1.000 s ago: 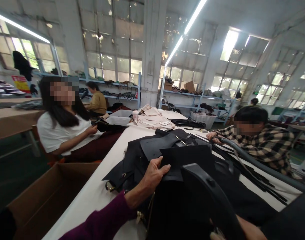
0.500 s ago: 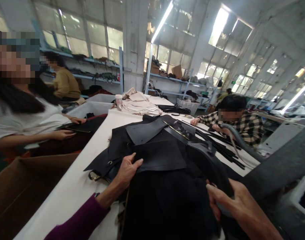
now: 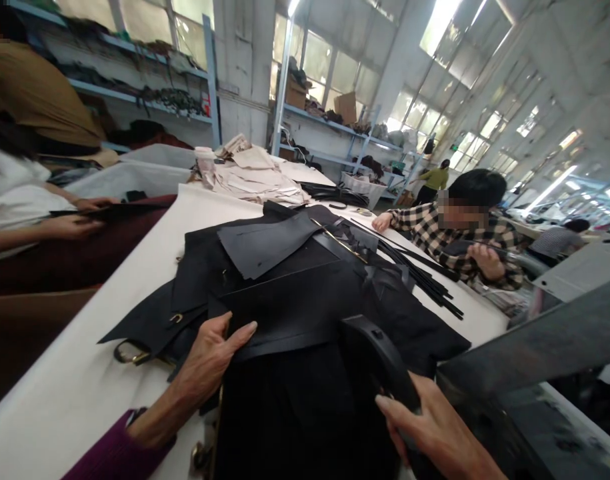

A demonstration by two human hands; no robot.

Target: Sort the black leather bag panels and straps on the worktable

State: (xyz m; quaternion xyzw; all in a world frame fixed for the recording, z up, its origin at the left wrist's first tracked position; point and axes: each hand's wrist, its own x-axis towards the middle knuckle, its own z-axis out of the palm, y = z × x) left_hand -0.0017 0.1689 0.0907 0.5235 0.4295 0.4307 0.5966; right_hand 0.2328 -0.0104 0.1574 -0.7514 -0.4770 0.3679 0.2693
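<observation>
My left hand (image 3: 207, 357) pinches the left edge of a smooth black panel (image 3: 295, 307) between thumb and fingers. My right hand (image 3: 435, 420) is wrapped round a black curved handheld tool (image 3: 377, 350), whose exact kind I cannot make out. The tool's front end sits by the panel's right side. Under the panel, black fabric pieces (image 3: 305, 407) spread toward me. More dark grey-black panels (image 3: 267, 243) lie behind it, beside a thin gold-coloured strip (image 3: 339, 241). Gold-coloured metal fittings (image 3: 135, 357) show on the pieces at the left.
On the white table (image 3: 149, 267), pale fabric pieces (image 3: 257, 177) are piled at the back, with black strips (image 3: 425, 283) at the right. A grey metal beam (image 3: 529, 333) juts in at right. Co-workers stand or sit at left and across, one in a checked shirt (image 3: 425, 227).
The view has shifted right and down. The tool has come leftward, closer to the panel, its front end now more plainly seen. My left hand still grips the panel's edge.
</observation>
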